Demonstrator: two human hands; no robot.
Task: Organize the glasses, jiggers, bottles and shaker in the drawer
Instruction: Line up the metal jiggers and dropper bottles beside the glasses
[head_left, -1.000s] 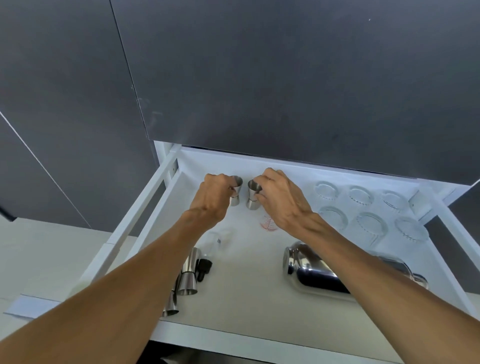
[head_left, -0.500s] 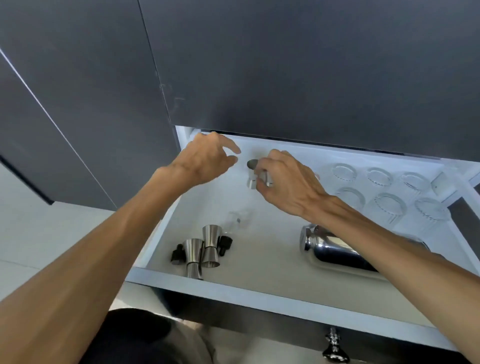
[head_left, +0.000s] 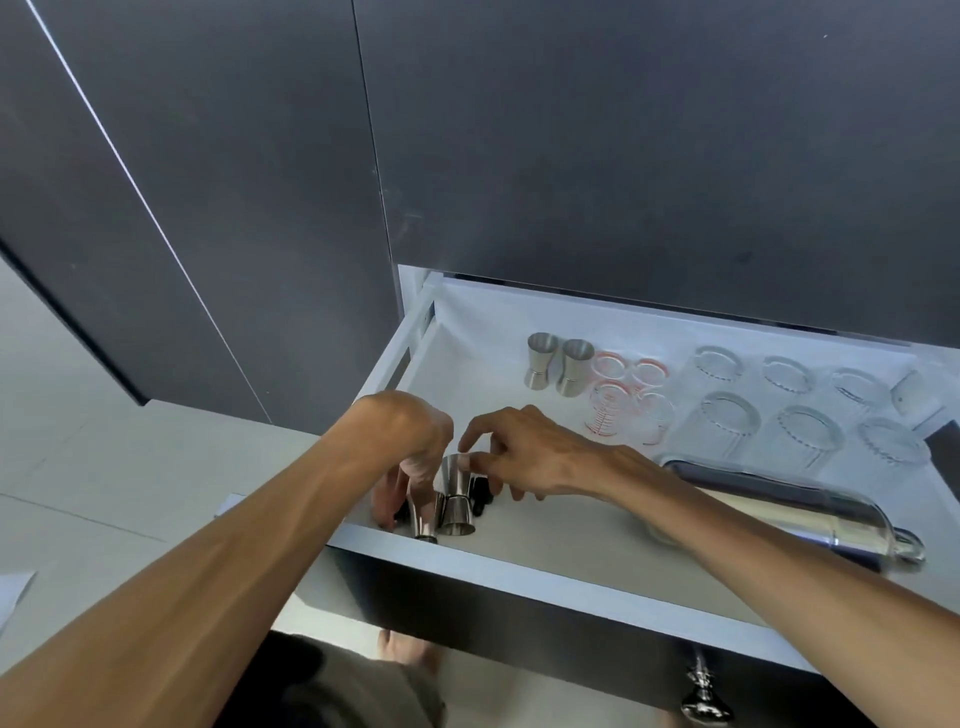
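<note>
The white drawer (head_left: 571, 574) is pulled out. Two steel jiggers (head_left: 557, 365) stand upright side by side at its back. To their right stand small red-marked measuring glasses (head_left: 610, 410), then two rows of clear ribbed glasses (head_left: 727, 421). A steel shaker (head_left: 795, 512) lies on its side at the front right. At the front left stand two more jiggers. My left hand (head_left: 410, 447) curls around the left jigger (head_left: 423, 517). My right hand (head_left: 524, 452) pinches the rim of the right jigger (head_left: 457, 506). Black-capped small bottles (head_left: 482, 493) lie mostly hidden behind them.
Dark cabinet fronts (head_left: 623, 156) rise above the drawer and overhang its back. A metal knob (head_left: 701, 699) sticks out of the dark drawer front below. Pale floor (head_left: 104, 457) lies to the left. Bare drawer bottom shows between the front jiggers and the shaker.
Both hands let go of the two jiggers at the back, which stay upright there. They have come down to the front left and closed on the other two jiggers.
</note>
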